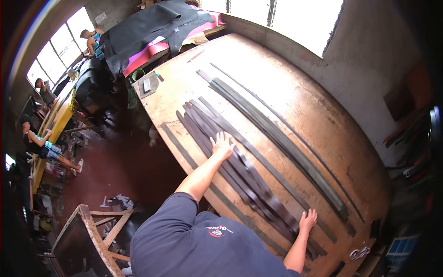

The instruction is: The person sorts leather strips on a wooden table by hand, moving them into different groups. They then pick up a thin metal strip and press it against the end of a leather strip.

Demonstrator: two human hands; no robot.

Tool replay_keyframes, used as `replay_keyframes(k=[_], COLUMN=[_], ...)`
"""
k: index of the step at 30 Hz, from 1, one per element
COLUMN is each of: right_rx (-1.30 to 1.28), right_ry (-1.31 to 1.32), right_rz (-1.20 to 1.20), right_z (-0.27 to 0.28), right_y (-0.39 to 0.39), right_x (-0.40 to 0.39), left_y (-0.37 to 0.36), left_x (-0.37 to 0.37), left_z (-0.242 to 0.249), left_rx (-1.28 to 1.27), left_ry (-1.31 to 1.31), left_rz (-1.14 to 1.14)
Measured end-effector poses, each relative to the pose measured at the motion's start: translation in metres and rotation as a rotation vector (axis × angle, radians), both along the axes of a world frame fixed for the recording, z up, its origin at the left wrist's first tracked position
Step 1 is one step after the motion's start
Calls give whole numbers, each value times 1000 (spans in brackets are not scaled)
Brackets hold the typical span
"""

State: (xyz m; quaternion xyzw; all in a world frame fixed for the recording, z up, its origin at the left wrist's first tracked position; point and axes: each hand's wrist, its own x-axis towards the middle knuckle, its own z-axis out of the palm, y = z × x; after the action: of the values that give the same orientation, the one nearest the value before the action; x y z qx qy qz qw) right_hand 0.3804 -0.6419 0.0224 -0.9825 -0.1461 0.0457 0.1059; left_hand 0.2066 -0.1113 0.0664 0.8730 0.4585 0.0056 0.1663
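Observation:
Several long dark strips (244, 173) lie bunched and wavy along the near side of a wooden table (332, 134). My left hand (223, 146) rests on the bunch near its middle, its fingers spread. At the bunch's lower right part, my right hand (308, 220) touches the outer edge, fingers apart. One separate flat strip (267, 166) runs just beyond the bunch, and another strip (177, 145) lies along the table's near edge. Farther across is a stack of greenish-dark strips (277, 143), with a thin strip (295, 131) beyond it.
A small board (146, 85) with a pale block sits at the table's far left corner. Black and pink sheets (147, 34) are piled behind. Scissors (360, 253) lie at lower right. A wooden frame (99, 240) stands at lower left. Three people are at the left.

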Motion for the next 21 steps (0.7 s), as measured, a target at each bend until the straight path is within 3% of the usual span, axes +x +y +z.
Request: replay_keyframes(k=[2,7,11,14,16,21], right_rx=[99,-98,16,53,41,40], right_ry=[5,144,112,92,95,86], right_rz=[-2,-237,-217,-155,-173,-144], right_z=[-13,23,6,3,4,1], right_y=[-6,21,22,40,53,63], right_x=[-1,-13,-5,-1,6,8], left_y=[33,89,111,138,157,199], left_x=[28,68,83,88,89,76], left_z=[-5,-32,-61,-56,-45,-45], left_rx=[-32,-83,81,74,87,120], left_ry=[54,165,80,51,56,159], left_rz=[61,146,1,18,171,93])
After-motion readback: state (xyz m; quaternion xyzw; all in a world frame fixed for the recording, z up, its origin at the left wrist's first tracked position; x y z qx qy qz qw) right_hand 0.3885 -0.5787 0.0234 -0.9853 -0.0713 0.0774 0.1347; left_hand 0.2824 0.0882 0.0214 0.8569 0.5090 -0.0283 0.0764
